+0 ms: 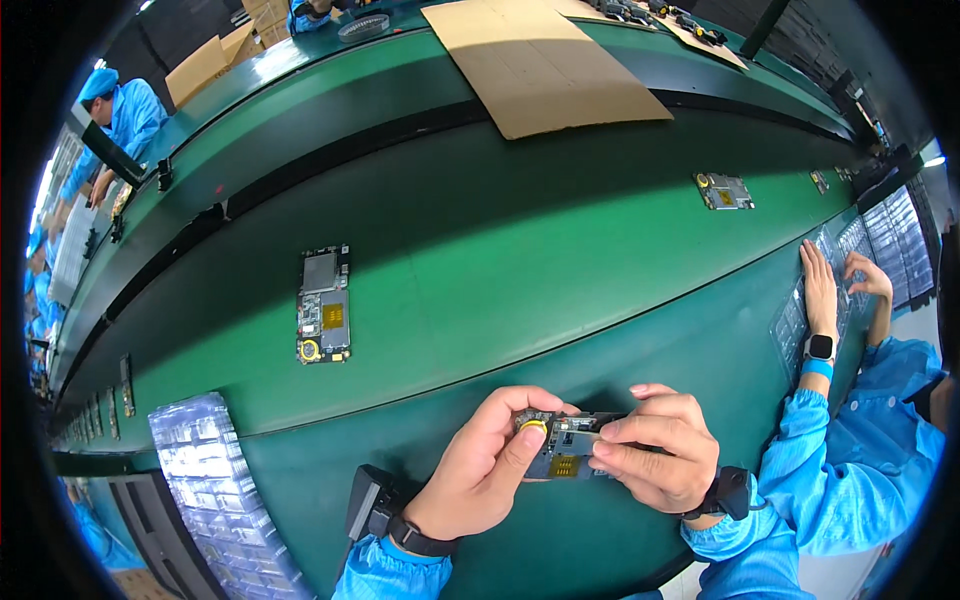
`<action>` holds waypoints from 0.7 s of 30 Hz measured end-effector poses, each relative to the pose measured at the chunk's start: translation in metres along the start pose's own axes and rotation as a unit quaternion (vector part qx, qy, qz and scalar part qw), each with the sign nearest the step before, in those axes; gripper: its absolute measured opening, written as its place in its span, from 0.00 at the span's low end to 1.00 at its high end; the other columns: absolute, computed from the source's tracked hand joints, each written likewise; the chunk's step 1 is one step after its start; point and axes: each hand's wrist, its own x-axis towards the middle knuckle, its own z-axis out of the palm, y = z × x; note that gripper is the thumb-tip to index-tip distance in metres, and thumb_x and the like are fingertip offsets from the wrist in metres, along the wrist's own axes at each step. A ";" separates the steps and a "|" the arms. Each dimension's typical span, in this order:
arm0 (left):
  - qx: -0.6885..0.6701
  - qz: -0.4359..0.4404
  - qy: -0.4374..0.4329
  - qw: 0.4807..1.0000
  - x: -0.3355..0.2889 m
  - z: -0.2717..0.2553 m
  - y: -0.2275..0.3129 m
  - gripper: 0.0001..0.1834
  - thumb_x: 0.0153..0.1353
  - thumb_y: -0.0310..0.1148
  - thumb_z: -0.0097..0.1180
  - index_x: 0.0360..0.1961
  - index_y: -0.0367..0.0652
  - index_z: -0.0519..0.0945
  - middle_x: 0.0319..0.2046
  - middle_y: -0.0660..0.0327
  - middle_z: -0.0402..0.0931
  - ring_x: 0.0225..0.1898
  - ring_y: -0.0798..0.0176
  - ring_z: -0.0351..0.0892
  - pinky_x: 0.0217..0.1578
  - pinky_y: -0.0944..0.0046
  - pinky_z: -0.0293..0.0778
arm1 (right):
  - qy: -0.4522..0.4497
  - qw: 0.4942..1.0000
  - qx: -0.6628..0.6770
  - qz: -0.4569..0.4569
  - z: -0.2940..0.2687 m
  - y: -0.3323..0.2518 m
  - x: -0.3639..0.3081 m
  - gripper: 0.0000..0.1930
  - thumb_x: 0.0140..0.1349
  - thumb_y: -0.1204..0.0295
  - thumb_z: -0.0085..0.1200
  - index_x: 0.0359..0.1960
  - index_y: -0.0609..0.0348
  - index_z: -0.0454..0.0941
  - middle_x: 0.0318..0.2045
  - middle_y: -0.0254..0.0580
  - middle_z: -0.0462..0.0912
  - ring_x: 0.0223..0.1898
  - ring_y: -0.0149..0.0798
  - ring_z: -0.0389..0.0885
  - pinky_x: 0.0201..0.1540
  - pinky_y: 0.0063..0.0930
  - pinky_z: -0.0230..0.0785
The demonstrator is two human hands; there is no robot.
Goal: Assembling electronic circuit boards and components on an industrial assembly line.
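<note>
Over the green table edge, my left hand (478, 475) grips a dark circuit board (540, 466) by its left end. The left thumb lies beside a round yellow-rimmed part on the board, and a gold patch shows lower down. My right hand (665, 450) is closed at the board's right half, thumb and forefinger pinched together over its face. A thin pale sliver shows at those fingertips; what it is cannot be made out. The right fingers hide much of that end. Both wrists wear black bands with small dark devices.
Beyond my hands, a green belt carries a circuit board (325, 305), another board (724, 192) and several more toward both ends. Clear plastic trays (225, 490) lie at left. Cardboard (545, 65) spans the far side. At right, a co-worker's hands (822, 290) touch clear trays.
</note>
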 end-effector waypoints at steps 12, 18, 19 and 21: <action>0.016 0.022 -0.027 0.999 -0.010 -0.012 0.000 0.13 0.78 0.30 0.43 0.59 0.38 0.66 0.58 0.48 0.74 0.59 0.61 0.75 0.60 0.59 0.73 | 0.006 1.000 -0.024 -0.004 0.013 -0.010 0.000 0.19 0.42 0.73 0.77 0.40 0.50 0.91 0.44 0.30 0.87 0.43 0.37 0.78 0.45 0.30 0.78; 0.004 0.026 -0.029 0.999 -0.012 -0.015 -0.004 0.13 0.77 0.29 0.45 0.59 0.38 0.66 0.58 0.48 0.74 0.59 0.61 0.75 0.60 0.59 0.73 | 0.002 1.000 -0.028 -0.005 0.014 -0.012 0.001 0.19 0.42 0.74 0.77 0.40 0.50 0.91 0.44 0.30 0.87 0.43 0.37 0.78 0.46 0.30 0.78; -0.006 0.023 -0.030 0.999 -0.013 -0.016 -0.004 0.13 0.77 0.29 0.46 0.59 0.38 0.66 0.58 0.48 0.74 0.58 0.61 0.75 0.60 0.59 0.73 | 0.003 1.000 -0.030 -0.004 0.015 -0.013 0.001 0.19 0.42 0.74 0.77 0.40 0.50 0.91 0.44 0.30 0.87 0.43 0.37 0.78 0.46 0.30 0.78; 0.000 0.023 -0.030 0.999 -0.015 -0.016 -0.004 0.14 0.76 0.27 0.47 0.58 0.37 0.66 0.58 0.48 0.74 0.58 0.61 0.76 0.59 0.59 0.74 | 0.005 0.999 -0.034 -0.012 0.017 -0.014 0.000 0.18 0.42 0.74 0.77 0.40 0.51 0.91 0.44 0.31 0.87 0.42 0.36 0.78 0.45 0.29 0.77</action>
